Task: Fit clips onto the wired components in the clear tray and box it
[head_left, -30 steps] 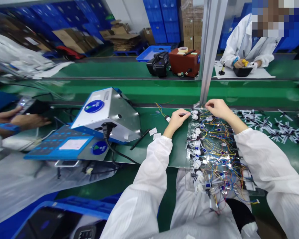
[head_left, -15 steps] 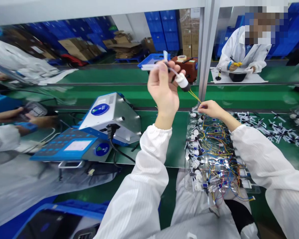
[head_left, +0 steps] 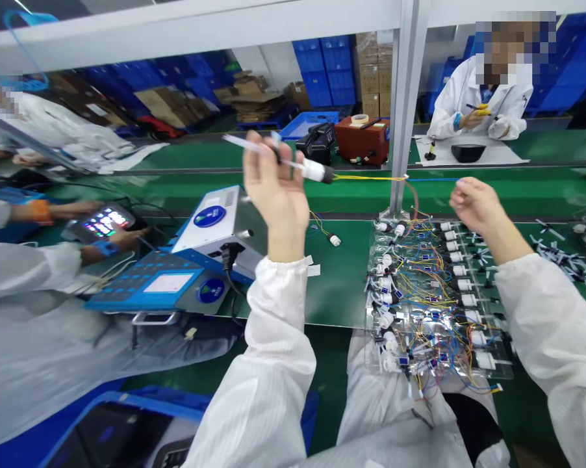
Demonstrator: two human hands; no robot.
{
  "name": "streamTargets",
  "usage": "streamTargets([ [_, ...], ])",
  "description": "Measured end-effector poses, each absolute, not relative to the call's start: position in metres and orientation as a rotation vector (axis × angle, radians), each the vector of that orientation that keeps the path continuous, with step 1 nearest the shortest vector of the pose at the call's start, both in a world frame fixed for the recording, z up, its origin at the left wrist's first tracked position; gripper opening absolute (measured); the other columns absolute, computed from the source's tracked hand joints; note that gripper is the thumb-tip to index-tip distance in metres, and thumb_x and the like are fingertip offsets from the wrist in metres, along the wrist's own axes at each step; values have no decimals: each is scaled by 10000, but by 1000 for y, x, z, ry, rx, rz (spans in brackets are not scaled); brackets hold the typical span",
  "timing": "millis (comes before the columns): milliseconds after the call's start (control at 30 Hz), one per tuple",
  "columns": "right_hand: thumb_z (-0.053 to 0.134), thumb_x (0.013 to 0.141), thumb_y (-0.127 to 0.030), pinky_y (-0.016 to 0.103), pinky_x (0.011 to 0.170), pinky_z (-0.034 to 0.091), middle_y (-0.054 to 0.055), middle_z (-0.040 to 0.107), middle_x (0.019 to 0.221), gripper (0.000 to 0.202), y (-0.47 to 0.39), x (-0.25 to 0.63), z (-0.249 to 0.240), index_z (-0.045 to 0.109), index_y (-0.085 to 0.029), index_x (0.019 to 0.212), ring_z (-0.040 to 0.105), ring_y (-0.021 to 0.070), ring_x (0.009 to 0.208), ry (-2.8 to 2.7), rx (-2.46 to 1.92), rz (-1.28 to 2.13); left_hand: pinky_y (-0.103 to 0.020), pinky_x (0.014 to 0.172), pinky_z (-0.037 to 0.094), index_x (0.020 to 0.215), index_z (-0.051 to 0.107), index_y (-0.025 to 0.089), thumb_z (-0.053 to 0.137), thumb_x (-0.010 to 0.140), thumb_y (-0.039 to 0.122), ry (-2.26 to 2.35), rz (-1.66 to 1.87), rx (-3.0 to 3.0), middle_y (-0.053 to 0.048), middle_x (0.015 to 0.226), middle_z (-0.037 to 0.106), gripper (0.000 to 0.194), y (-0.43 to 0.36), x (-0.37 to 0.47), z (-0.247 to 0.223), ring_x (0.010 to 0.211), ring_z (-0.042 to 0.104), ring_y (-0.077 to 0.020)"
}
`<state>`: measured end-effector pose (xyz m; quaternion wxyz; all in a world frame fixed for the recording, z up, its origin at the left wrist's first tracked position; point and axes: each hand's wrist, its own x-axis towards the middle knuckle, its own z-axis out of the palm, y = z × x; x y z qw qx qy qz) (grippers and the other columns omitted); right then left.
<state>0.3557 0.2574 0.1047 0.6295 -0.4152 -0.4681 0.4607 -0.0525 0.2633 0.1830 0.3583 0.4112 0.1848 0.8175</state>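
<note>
While wires (head_left: 371, 177) span hands (head_left: 279, 201), tray edge (head_left: 369, 260) seems below

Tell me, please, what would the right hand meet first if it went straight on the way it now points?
The right hand would probably meet the upright metal post first, though depth is unclear.

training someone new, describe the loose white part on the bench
On the green bench, find the silver-and-blue metal machine. To its right lies a small white cylinder with thin coloured wires, outside the clear plastic tray that holds similar ones.
</note>
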Motion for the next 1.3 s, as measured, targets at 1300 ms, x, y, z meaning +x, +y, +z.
streamTargets([
  [1300, 873, 745, -458, 339, 728, 645, 12, 727, 748, 331, 247, 181, 2, 729, -204, 902, 718, 166, 685, -1133, -952, 1168, -265, 854, 529, 911, 768, 169, 829, 844, 462, 794, 1402, 1340, -46, 937, 745, 307, 279, 26, -41, 874, 673, -153],
])
